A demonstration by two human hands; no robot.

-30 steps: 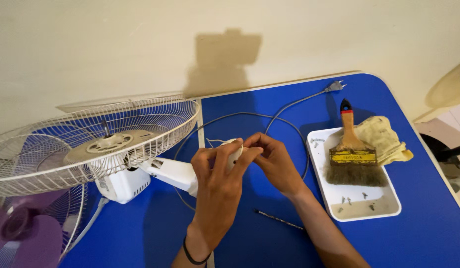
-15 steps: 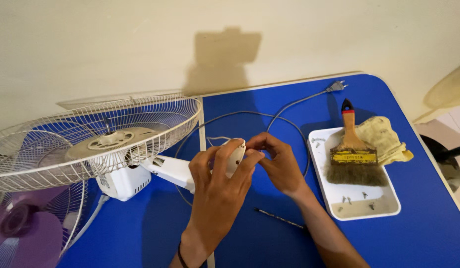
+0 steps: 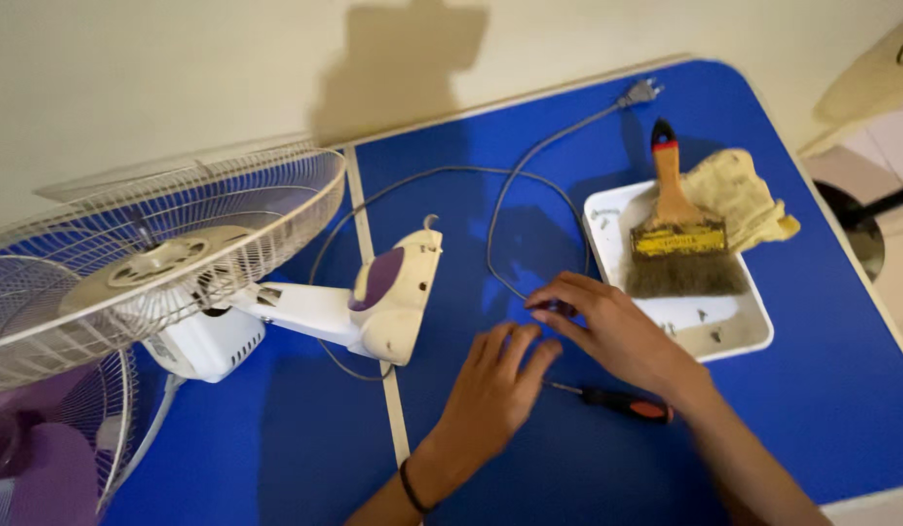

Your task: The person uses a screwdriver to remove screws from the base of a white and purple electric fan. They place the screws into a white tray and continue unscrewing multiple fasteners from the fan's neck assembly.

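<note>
A: Left hand [image 3: 492, 390]?

B: Flat on the blue table [image 3: 471, 244], palm down, fingers spread loosely, gripping nothing. Fingertips just short of the right hand.

A: Right hand [image 3: 612, 331]?

B: Also low on the table, fingers bent, tips drawn together over a small dark bit at the grey power cord [image 3: 510, 195]. Pinched on it or only touching: cannot tell. Too small to make out.

A: Screwdriver?

B: Black and red screwdriver [image 3: 617, 401] lying on the table under the right wrist, thin shaft pointing toward the left hand. Handle partly covered by the forearm. Not held.

A: Fan parts?

B: White fan base [image 3: 393, 297] with purple panel, lying on its side, left of both hands, apart from them. White neck running from it to the motor housing [image 3: 208, 341]. Wire fan guard [image 3: 169, 244] tilted above the housing, far left. Second guard [image 3: 62, 438] at lower left corner, purple blade behind it.

A: Cord path?

B: Looping from the base across the table, plug [image 3: 641, 93] near the far edge.

A: Right side?

B: White tray [image 3: 734, 336] just beside the right hand. Paintbrush [image 3: 677, 234] lying in it, bristles toward the near end. Yellowish rag [image 3: 739, 195] draped over the tray's far corner.
</note>
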